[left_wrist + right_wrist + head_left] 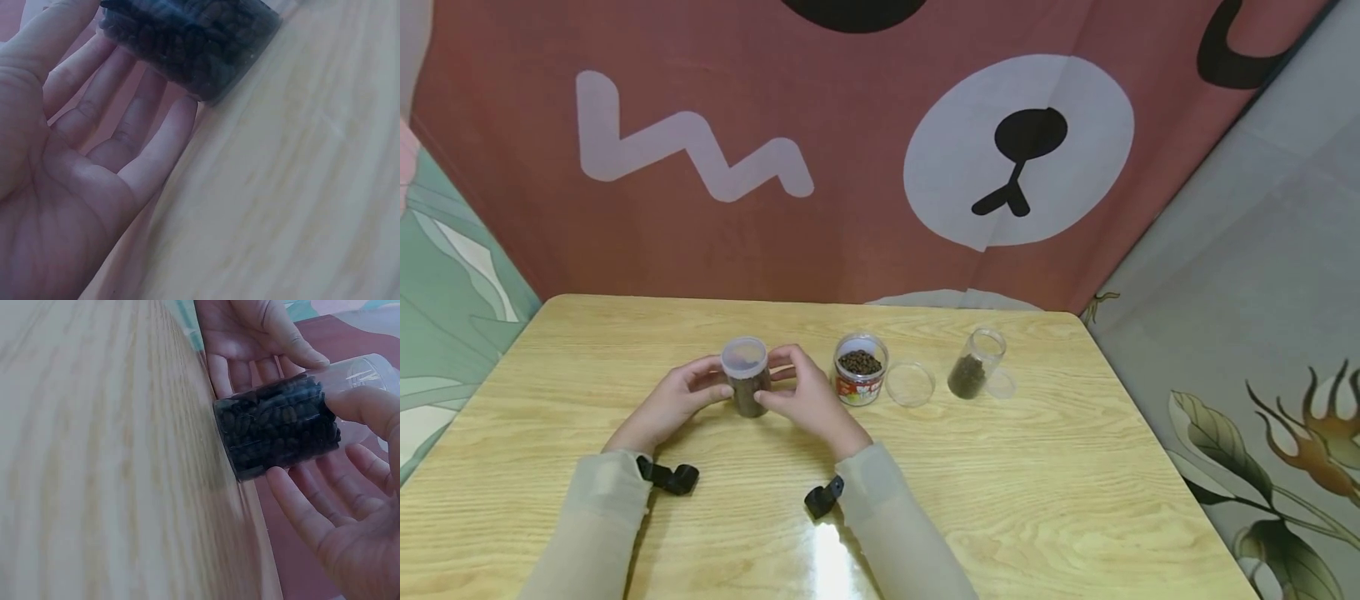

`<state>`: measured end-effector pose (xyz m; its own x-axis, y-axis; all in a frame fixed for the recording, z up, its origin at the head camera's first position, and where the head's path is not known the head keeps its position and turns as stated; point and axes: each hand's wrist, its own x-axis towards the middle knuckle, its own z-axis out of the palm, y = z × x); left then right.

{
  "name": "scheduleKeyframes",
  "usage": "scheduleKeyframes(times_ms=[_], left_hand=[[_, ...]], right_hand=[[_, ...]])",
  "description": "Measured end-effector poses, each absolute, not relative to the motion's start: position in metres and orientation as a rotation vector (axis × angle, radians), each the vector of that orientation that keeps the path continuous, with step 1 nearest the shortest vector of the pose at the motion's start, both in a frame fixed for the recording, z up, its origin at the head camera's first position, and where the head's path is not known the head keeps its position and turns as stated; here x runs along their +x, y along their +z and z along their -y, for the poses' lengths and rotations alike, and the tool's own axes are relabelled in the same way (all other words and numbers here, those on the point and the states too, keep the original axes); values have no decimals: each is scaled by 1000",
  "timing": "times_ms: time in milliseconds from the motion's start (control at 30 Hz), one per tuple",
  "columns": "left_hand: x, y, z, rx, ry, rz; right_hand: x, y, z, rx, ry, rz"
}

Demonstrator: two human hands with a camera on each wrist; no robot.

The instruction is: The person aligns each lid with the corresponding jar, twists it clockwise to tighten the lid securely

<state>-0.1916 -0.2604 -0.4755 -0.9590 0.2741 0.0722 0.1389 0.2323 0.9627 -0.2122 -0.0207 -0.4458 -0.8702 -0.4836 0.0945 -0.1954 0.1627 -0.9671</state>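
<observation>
A clear cylindrical jar (749, 392) with a translucent top stands upright at the left of the table, more than half filled with dark beans that look like coffee beans (275, 425). My left hand (670, 404) holds its left side, the thumb in front and the fingers (131, 119) around behind. From the other side my right hand (808, 400) grips it too, its thumb (359, 403) against the wall. Both palms stay off the jar. Whether its base bears fully on the table is hard to tell.
Right of my hands stands a jar of brown pellets (861, 375) with a red label, its top uncovered. A clear round lid (911, 384) lies beside it. Farther right are a tall clear jar (976, 364), partly filled with dark bits, and a small translucent lid (1001, 384).
</observation>
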Motion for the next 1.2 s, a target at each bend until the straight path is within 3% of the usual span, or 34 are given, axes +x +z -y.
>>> scheduleKeyframes(times_ms=[1200], left_hand=[[-189, -465, 259, 276, 1973, -2415]], right_hand=[[-225, -453, 41, -667, -1723, -2367]])
